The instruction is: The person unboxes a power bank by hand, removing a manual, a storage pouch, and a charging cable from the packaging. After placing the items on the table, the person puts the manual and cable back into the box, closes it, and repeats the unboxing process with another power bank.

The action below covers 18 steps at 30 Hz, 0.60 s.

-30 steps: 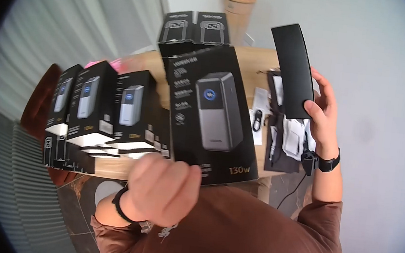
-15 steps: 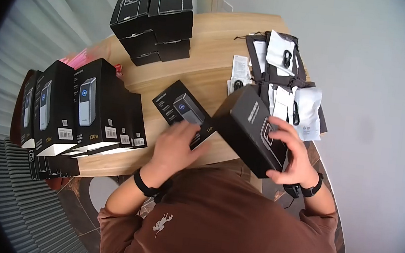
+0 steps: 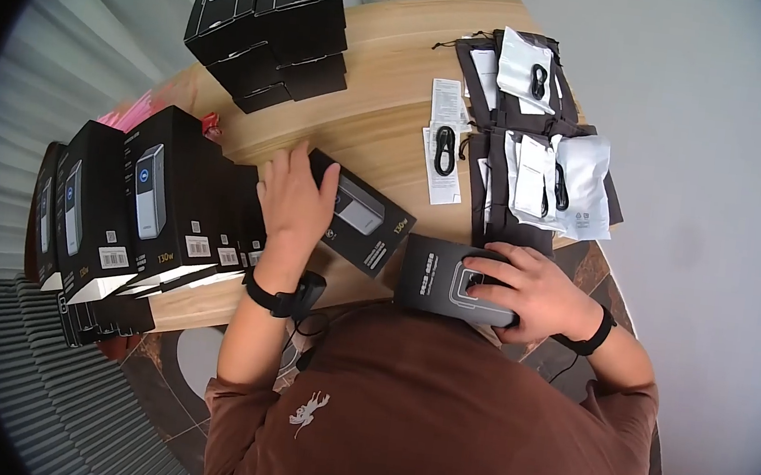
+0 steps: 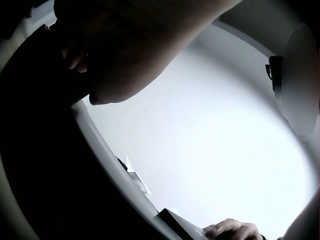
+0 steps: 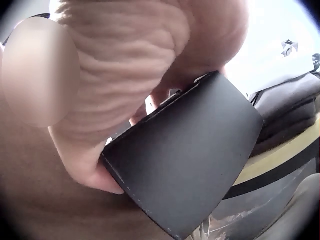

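Observation:
In the head view my left hand [image 3: 292, 196] is at the left end of a black box printed "130w" [image 3: 372, 227], which lies slantwise with its printed face up. The thumb lies at the upper corner and the fingers spread past the left end. My right hand [image 3: 532, 295] grips a second black box [image 3: 436, 280] with a white line drawing on its top, at the table's front edge. The right wrist view shows that box's plain black side [image 5: 185, 155], thumb at one edge and fingers over the top. The left wrist view is mostly dark, with fingertips [image 4: 75, 60] beside a dark edge.
Several black printed boxes [image 3: 149, 185] stand along the left, and more are stacked [image 3: 281, 32] at the back left. Dark pouches [image 3: 503, 130] with white packets lie at the right, beside a black cable [image 3: 445, 152] on paper sheets. A wall [image 3: 684, 177] rises at the right.
The box in my right hand has come down to the table's front edge and turned level. My left hand has moved from the flat box's near part to its left end. The head view tilted downward.

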### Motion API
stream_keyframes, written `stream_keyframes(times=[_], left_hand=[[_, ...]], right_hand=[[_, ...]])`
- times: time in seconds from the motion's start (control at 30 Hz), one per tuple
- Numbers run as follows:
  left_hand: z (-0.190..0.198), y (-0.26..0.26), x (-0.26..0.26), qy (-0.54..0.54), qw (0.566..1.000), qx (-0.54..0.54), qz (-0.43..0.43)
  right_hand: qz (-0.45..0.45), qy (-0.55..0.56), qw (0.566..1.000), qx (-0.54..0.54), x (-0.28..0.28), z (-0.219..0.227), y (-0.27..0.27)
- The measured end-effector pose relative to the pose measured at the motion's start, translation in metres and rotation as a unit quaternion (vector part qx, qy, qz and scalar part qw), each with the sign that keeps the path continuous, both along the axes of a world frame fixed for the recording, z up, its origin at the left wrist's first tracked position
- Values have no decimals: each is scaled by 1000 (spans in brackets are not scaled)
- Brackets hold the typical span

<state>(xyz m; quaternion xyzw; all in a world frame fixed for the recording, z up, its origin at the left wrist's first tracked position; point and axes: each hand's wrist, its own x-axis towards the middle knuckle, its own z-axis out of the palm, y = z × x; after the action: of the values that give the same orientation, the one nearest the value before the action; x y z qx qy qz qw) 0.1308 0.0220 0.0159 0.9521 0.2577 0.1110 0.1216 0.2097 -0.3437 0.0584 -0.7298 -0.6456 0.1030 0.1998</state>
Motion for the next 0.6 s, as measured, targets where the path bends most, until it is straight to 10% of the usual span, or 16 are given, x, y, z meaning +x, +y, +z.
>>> stream_keyframes(times=[0.6], left_hand=[[-57, 41, -19, -186, 935, -301, 38]], right_hand=[[-191, -112, 975, 38, -32, -10, 2]])
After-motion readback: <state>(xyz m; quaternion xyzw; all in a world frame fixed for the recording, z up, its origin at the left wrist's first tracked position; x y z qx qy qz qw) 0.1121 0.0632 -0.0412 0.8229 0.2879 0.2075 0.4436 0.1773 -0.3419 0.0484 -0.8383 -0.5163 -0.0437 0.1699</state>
